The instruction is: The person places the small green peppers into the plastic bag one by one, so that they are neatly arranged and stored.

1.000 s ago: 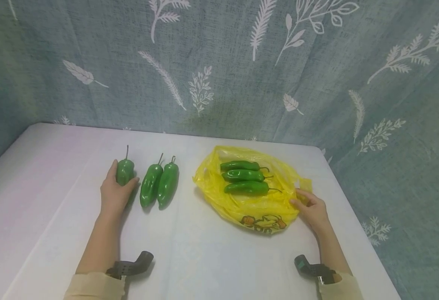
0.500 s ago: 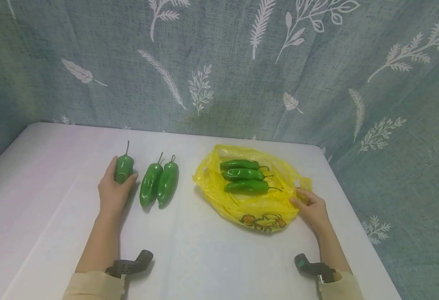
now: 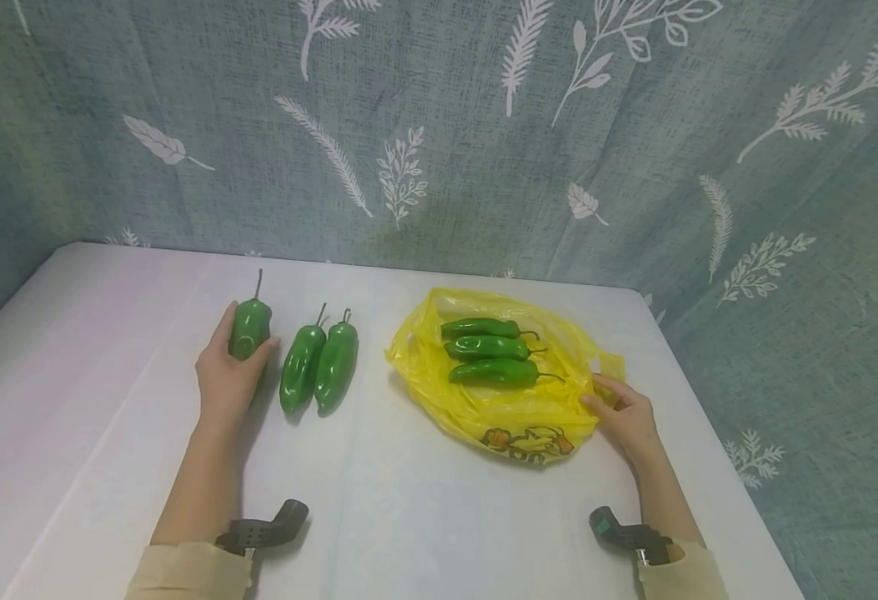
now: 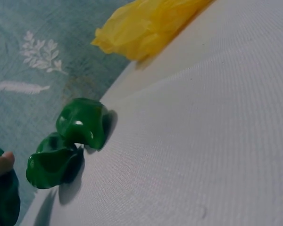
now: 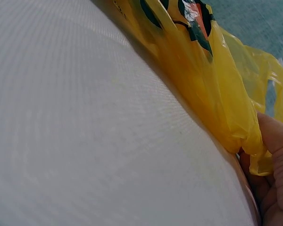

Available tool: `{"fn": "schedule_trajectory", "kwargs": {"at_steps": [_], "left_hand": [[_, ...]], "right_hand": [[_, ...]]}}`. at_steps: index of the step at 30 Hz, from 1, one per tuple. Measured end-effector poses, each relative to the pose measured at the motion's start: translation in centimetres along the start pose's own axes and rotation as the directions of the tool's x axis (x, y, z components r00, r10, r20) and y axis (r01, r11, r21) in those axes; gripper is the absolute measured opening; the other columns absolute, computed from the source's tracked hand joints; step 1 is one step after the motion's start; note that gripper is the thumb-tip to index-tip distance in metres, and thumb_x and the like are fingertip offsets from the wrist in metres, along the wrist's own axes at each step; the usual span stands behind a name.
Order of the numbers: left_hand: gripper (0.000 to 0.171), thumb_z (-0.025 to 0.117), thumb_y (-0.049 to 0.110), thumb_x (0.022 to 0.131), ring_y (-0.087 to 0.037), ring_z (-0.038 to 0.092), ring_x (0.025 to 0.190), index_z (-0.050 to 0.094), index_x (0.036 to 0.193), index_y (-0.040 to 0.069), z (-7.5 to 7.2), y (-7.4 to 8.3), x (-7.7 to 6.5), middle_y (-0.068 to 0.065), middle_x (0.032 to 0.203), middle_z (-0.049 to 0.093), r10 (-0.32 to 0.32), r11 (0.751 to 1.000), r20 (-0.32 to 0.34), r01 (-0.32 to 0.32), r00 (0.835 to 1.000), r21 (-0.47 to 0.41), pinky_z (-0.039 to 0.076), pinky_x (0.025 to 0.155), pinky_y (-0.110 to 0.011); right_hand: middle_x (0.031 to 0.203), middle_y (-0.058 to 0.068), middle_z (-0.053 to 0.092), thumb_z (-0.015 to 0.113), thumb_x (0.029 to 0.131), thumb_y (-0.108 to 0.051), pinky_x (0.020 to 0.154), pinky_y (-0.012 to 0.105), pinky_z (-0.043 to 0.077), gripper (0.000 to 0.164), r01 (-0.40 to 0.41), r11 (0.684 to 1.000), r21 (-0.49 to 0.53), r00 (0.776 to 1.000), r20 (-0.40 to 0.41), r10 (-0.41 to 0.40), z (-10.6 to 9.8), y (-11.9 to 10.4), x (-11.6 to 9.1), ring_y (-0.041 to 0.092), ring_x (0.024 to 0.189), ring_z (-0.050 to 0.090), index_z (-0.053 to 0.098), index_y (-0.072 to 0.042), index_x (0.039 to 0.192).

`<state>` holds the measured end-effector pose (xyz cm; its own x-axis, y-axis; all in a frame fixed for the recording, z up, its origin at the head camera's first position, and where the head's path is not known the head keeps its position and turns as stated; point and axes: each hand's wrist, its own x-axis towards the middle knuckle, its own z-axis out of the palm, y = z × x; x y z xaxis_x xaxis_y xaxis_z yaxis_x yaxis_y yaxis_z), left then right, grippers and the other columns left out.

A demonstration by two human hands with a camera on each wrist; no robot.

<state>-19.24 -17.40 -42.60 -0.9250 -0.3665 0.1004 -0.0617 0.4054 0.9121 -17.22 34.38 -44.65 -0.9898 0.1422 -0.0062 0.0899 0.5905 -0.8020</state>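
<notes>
At the left of the head view, my left hand (image 3: 228, 375) grips a green pepper (image 3: 250, 327) between thumb and fingers, its stem pointing away from me. Part of that pepper (image 4: 5, 200) shows at the left edge of the left wrist view, the thumb across it. Two more green peppers (image 3: 302, 369) lie side by side just right of the hand. My right hand (image 3: 626, 421) pinches the right edge of a yellow plastic bag (image 3: 439, 408), spread out with its mouth open. Three green peppers (image 3: 493, 372) lie in a row on the bag, stems to the right.
A white table (image 3: 408, 525) bears everything, with its far edge against a grey-green leaf-patterned curtain (image 3: 439, 150). Dark wrist-worn cameras (image 3: 266, 529) sit on both forearms, below beige sleeves.
My left hand has shifted slightly away from me, and the pepper in it has moved farther from me and tilted. My right hand and the bag have stayed put.
</notes>
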Motion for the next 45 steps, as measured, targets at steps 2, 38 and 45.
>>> {"fn": "schedule_trajectory", "kwargs": {"at_steps": [2,38,45], "left_hand": [[0.075,0.065,0.029,0.089,-0.035,0.024,0.141,0.022,0.151,0.023,0.0,0.2,0.0,-0.011,0.154,0.026,0.003,1.0,0.006,-0.003,1.0,0.0,0.022,0.114,-0.054],[0.075,0.077,0.031,0.079,-0.041,0.033,0.135,0.042,0.144,0.017,-0.2,4.2,-0.5,-0.017,0.147,0.039,0.052,0.992,0.413,-0.094,0.909,0.081,0.034,0.105,-0.059],[0.075,0.077,0.031,0.078,-0.04,0.033,0.135,0.043,0.143,0.019,0.5,4.8,-0.6,-0.017,0.147,0.039,0.033,0.986,0.491,-0.11,0.87,0.128,0.031,0.106,-0.06]], "right_hand": [[0.139,0.02,0.047,0.068,0.088,-0.026,0.113,0.054,0.026,0.048,0.001,1.0,-0.004,1.0,-0.003,-0.001,0.0,0.0,0.0,0.036,0.137,0.031,0.056,-0.001,0.127],[0.14,0.021,0.046,0.068,0.087,-0.026,0.112,0.055,0.027,0.049,0.02,1.0,0.008,1.0,-0.009,-0.02,-0.3,-0.2,0.1,0.037,0.137,0.031,0.056,0.0,0.127],[0.139,0.022,0.046,0.068,0.087,-0.021,0.112,0.053,0.027,0.047,0.01,0.999,0.032,1.0,-0.014,-0.01,0.0,-0.2,-0.2,0.037,0.136,0.033,0.056,0.003,0.126]]}}
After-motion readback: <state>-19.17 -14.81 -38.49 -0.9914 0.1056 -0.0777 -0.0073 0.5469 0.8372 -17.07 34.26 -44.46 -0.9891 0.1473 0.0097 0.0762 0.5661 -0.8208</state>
